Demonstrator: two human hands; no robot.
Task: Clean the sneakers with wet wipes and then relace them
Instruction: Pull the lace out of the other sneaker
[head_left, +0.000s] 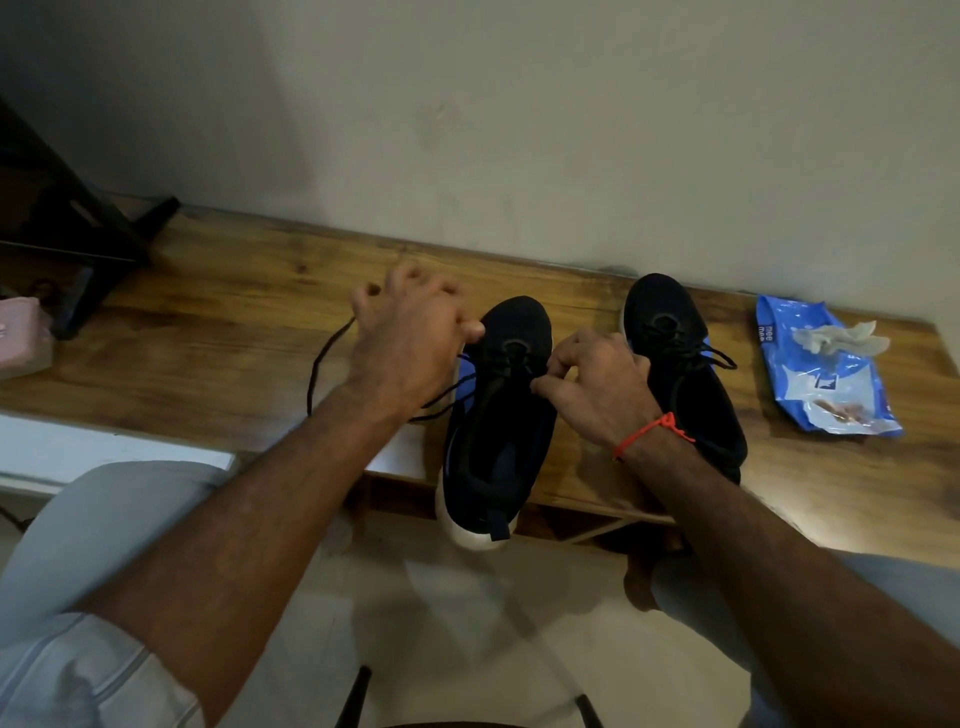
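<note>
Two black sneakers with white soles stand on the wooden table (218, 332), toes toward the wall. The left sneaker (501, 415) hangs its heel over the front edge and shows a blue side. My left hand (410, 338) pinches its black lace (324, 358), which loops out to the left. My right hand (592, 379), with a red thread on the wrist, pinches the lace at the eyelets on that shoe's right side. The right sneaker (680, 353) stands laced behind my right hand. A blue wet-wipes pack (815, 374) lies at the right with a crumpled wipe (836, 338) on it.
A black stand (88, 244) occupies the table's far left, with a pink object (23, 338) beside it at the edge. A wall runs right behind the table. My knees in light trousers sit below the table's front edge.
</note>
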